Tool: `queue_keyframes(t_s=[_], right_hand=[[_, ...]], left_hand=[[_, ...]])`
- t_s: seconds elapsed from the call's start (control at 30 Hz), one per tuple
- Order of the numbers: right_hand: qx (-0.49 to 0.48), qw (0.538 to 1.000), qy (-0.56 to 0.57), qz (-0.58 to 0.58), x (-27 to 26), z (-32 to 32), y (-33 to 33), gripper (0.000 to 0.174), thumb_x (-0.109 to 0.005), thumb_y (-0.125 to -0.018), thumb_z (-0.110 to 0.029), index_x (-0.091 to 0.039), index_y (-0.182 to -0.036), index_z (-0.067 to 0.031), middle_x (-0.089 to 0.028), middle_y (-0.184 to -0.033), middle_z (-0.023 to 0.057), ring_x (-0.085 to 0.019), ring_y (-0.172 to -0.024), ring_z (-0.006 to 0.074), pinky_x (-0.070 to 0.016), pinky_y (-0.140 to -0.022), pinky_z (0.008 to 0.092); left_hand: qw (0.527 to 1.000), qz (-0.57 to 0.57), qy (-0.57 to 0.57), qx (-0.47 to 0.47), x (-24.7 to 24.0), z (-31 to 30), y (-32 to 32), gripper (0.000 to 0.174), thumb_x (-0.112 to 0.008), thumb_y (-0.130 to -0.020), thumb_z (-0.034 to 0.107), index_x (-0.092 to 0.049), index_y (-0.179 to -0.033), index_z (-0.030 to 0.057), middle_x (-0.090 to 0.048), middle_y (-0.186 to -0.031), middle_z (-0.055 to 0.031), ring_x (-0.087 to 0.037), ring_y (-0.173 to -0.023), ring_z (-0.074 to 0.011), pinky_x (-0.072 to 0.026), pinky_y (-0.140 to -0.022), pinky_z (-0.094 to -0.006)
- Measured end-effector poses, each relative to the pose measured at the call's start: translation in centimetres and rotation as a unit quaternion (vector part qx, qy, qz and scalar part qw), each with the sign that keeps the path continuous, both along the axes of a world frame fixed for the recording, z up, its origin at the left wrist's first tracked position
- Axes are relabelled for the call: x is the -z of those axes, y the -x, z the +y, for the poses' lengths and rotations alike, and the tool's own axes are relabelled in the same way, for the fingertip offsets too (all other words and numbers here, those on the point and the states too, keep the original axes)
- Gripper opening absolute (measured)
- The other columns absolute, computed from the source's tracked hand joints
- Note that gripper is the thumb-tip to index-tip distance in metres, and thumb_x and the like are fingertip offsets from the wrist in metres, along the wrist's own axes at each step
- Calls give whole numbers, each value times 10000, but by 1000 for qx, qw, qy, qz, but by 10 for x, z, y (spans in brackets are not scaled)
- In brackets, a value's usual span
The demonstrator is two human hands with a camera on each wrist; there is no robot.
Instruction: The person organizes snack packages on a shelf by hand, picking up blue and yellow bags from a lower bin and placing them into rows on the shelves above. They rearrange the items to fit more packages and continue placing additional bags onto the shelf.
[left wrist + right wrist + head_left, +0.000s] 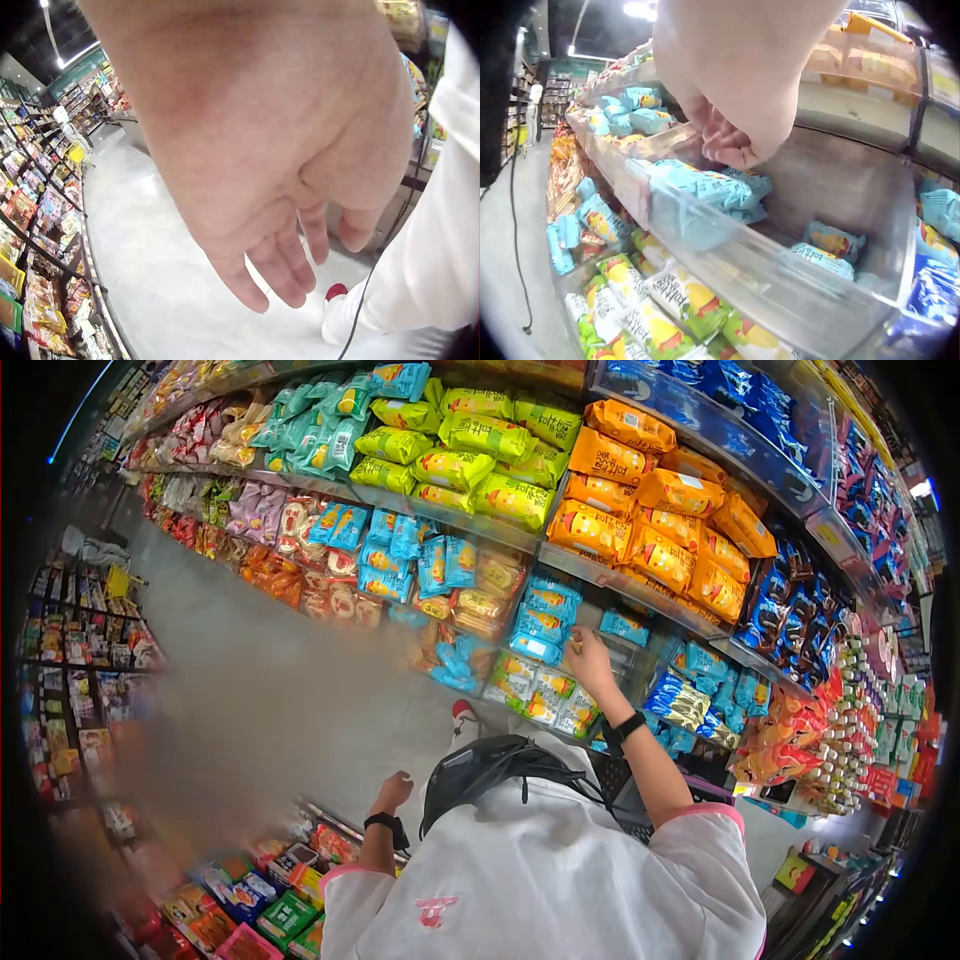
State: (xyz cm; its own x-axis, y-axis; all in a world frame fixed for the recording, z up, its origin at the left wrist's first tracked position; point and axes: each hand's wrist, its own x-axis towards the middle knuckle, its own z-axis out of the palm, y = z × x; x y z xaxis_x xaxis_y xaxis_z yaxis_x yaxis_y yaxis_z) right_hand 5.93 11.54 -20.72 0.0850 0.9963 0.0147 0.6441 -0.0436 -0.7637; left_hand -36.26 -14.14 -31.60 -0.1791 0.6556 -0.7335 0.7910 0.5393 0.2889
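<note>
My right hand (pixel 590 662) reaches over a shelf bin of light-blue packets (pixel 543 622). In the right wrist view, the fingers of the right hand (pixel 731 112) are curled just above the blue packets (pixel 705 187) at the bin's left side; no item shows in them, and whether the tips touch a packet is unclear. Two more blue packets (pixel 825 251) lie apart at the bin's right. At my side hangs my left hand (pixel 396 790); the left wrist view shows this hand (pixel 277 150) with loose, extended fingers and nothing held, above the floor.
Green packets (pixel 485 435) and orange packets (pixel 665 530) fill upper shelves. Below the bin lie white-and-green packets (pixel 667 307). The bin's clear front panel (pixel 742 259) borders the right hand's area. Racks of goods (pixel 45 247) line the aisle's far side. A person (pixel 532 112) stands down the aisle.
</note>
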Motion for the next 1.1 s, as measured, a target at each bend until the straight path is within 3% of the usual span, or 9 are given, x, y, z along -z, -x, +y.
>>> queue_keyframes(t_s=[0.13,0.23,0.33,0.43,0.57,0.83,0.93,1.03,1.1], right_hand=[[-14,967,254,-16,10,18,3,381,-673,-719,-330,-594,-753,42,-610,-771,228,-601,-765,353,-463,-681,403],[-21,959,283,-15,24,17,0,454,-673,-698,-408,-595,-629,34,-613,-715,231,-606,-707,358,-464,-664,412],[-38,963,263,-49,30,18,-2,404,-687,-690,-353,-593,-617,33,-605,-705,230,-597,-706,369,-460,-658,419],[-34,993,109,-26,52,7,-2,333,-704,-702,-258,-559,-607,26,-565,-631,217,-576,-616,344,-436,-558,391],[-47,996,73,-1,33,1,3,146,-604,-769,-86,-558,-704,36,-560,-673,221,-559,-658,364,-431,-592,401],[-136,982,92,98,-25,12,-16,165,-563,-781,-124,-551,-739,34,-577,-703,213,-558,-678,373,-432,-611,417],[-145,977,112,107,-53,6,-22,174,-543,-797,-133,-554,-747,33,-580,-705,201,-554,-665,359,-434,-612,413],[-208,969,64,119,-66,-6,-18,171,-533,-803,-133,-555,-757,30,-575,-716,198,-554,-665,352,-435,-617,409],[-272,953,76,114,-83,-20,-11,165,-530,-801,-133,-542,-761,26,-559,-742,204,-548,-688,355,-433,-632,411]], left_hand=[[997,-17,-74,-11,-31,25,-24,283,-531,-782,159,-568,-1028,24,-621,-870,-232,-592,-883,-353,-475,-760,-403],[989,-40,-145,9,-40,37,-31,249,-529,-795,125,-553,-1016,15,-617,-848,-229,-594,-849,-357,-477,-737,-410],[982,-21,-182,52,-44,50,-34,241,-535,-800,122,-537,-1016,16,-610,-856,-222,-589,-834,-372,-474,-735,-419],[977,-17,-190,90,-65,69,-44,251,-540,-796,128,-528,-1020,15,-594,-915,-229,-574,-848,-392,-468,-741,-430],[953,-8,-253,167,-80,102,-54,246,-554,-790,110,-547,-1012,4,-596,-879,-219,-574,-830,-384,-474,-717,-411],[939,-23,-267,217,-165,176,-107,335,-541,-810,118,-474,-1115,-3,-534,-1012,-240,-512,-951,-413,-440,-791,-435],[896,-70,-359,253,-204,194,-141,442,-571,-798,133,-442,-1212,46,-504,-1130,-212,-494,-1015,-373,-407,-867,-424],[839,-6,-443,318,-237,203,-175,585,-622,-767,156,-373,-1290,76,-463,-1186,-193,-472,-1053,-343,-367,-918,-419],[798,-14,-482,361,-251,207,-191,638,-650,-741,164,-363,-1305,80,-505,-1119,-183,-489,-1022,-334,-360,-916,-425]])
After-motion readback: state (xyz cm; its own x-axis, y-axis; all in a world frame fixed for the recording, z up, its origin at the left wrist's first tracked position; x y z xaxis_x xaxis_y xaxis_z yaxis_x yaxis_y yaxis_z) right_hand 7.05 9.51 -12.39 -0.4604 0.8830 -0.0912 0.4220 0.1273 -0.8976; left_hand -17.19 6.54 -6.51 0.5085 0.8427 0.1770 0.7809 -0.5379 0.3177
